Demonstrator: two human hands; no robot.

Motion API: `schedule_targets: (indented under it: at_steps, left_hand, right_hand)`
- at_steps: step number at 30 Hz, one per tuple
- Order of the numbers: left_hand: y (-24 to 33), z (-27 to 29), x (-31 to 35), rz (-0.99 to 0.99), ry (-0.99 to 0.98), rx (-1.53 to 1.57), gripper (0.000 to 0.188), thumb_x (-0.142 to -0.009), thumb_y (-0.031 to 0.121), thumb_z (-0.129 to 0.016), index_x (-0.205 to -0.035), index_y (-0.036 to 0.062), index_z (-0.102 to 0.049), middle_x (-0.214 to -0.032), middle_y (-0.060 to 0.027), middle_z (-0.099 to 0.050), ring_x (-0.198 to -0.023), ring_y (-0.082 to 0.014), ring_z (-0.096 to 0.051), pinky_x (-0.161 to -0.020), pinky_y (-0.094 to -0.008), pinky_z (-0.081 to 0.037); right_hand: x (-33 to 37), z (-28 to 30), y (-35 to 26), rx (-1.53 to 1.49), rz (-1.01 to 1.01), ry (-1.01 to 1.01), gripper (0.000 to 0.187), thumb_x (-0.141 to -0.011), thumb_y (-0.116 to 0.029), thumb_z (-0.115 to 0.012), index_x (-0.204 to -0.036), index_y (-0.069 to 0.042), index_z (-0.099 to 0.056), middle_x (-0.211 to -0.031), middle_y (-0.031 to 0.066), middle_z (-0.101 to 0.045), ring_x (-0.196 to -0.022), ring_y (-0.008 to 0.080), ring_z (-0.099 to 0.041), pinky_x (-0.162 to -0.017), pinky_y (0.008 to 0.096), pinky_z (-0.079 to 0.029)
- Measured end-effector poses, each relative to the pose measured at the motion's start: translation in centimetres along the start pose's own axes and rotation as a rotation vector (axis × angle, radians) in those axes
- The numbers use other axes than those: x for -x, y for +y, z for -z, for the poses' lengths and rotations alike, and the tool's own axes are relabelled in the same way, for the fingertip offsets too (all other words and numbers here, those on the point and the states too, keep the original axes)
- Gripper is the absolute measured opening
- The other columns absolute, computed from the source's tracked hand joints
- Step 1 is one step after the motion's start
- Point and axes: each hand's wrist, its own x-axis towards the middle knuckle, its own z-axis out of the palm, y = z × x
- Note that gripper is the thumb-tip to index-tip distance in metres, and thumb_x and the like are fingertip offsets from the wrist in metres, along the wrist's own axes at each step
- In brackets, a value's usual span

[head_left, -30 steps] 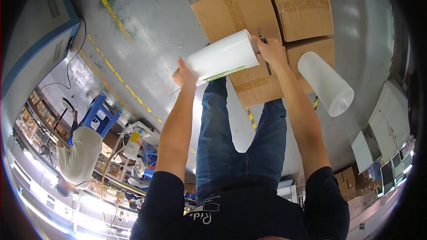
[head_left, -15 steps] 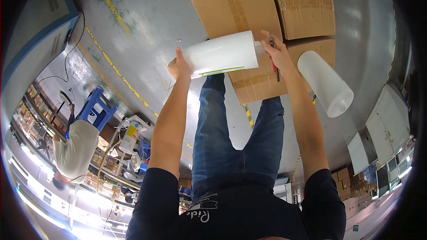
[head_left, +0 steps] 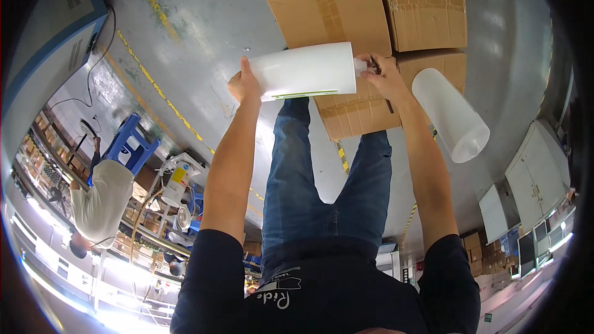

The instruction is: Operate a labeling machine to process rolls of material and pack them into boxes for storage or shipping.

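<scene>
In the upper middle of the frame, the left hand [head_left: 245, 84] grips the left end of a white roll [head_left: 303, 73], its long axis nearly level, right end slightly higher. The right hand [head_left: 385, 78] pinches the stub [head_left: 360, 68] jutting from that right end, a dark stick [head_left: 390, 106] beneath its fingers. Right of them, a second roll [head_left: 448, 111] slants toward lower right. Beyond lie boxes [head_left: 303, 12].

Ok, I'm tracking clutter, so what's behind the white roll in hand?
Past the edges of the white roll, a taped cardboard box, grey floor and a jeans leg show. What lies straight behind its middle is covered.
</scene>
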Motion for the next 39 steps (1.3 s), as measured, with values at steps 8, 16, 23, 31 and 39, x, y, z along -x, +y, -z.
schedule_targets:
  at_steps: [8,16,23,31,39]
  left_hand:
    - [2.2,0.1,0.1,-0.099,-0.085,-0.143,0.061,-0.089,0.05,-0.059,-0.072,-0.0087,-0.067,-0.07,-0.0183,-0.065,-0.064,-0.0224,-0.057,-0.066,-0.0326,-0.048]
    - [1.8,-0.1,-0.2,-0.114,-0.084,-0.145,0.061,-0.088,0.05,-0.06,-0.076,-0.0086,-0.068,-0.074,-0.0184,-0.067,-0.068,-0.0234,-0.06,-0.067,-0.0332,-0.05]
    - [1.3,-0.5,-0.9,-0.111,-0.036,-0.07,0.062,-0.085,0.052,-0.06,-0.076,-0.009,-0.069,-0.07,-0.0173,-0.066,-0.063,-0.0236,-0.058,-0.065,-0.033,-0.049]
    - [2.3,-0.2,0.6,-0.054,-0.065,-0.076,0.059,-0.086,0.051,-0.061,-0.084,-0.0082,-0.069,-0.083,-0.0184,-0.068,-0.075,-0.0249,-0.063,-0.071,-0.0334,-0.052]
    - [2.5,-0.1,0.2,-0.064,-0.054,-0.027,0.057,-0.087,0.047,-0.061,-0.085,-0.0091,-0.069,-0.08,-0.0187,-0.068,-0.072,-0.024,-0.062,-0.068,-0.0327,-0.051]
  right_hand:
    - [0.1,-2.2,2.9,-0.053,-0.105,0.317,0.019,-0.087,-0.007,-0.058,-0.104,-0.004,-0.062,-0.092,0.0034,-0.065,-0.085,0.0178,-0.059,-0.074,0.0254,-0.044]
    - [0.1,-3.6,1.4,-0.469,-0.758,0.216,0.017,-0.085,-0.01,-0.062,-0.101,-0.003,-0.066,-0.09,0.005,-0.066,-0.085,0.0126,-0.058,-0.071,0.02,-0.042]
    - [1.4,-2.7,4.0,-0.57,-0.062,0.185,0.025,-0.086,-0.018,-0.065,-0.107,-0.004,-0.066,-0.089,0.0061,-0.064,-0.073,0.0112,-0.053,-0.068,0.0198,-0.042]
    - [0.2,-2.1,1.6,-0.432,-0.585,0.226,0.02,-0.084,-0.006,-0.063,-0.102,-0.002,-0.068,-0.101,0.0072,-0.064,-0.081,0.0095,-0.049,-0.075,0.0175,-0.036]
    - [1.4,-1.2,3.9,-0.338,0.008,0.247,0.023,-0.083,-0.019,-0.068,-0.099,-0.002,-0.068,-0.09,0.0075,-0.064,-0.075,0.0102,-0.05,-0.068,0.0187,-0.037]
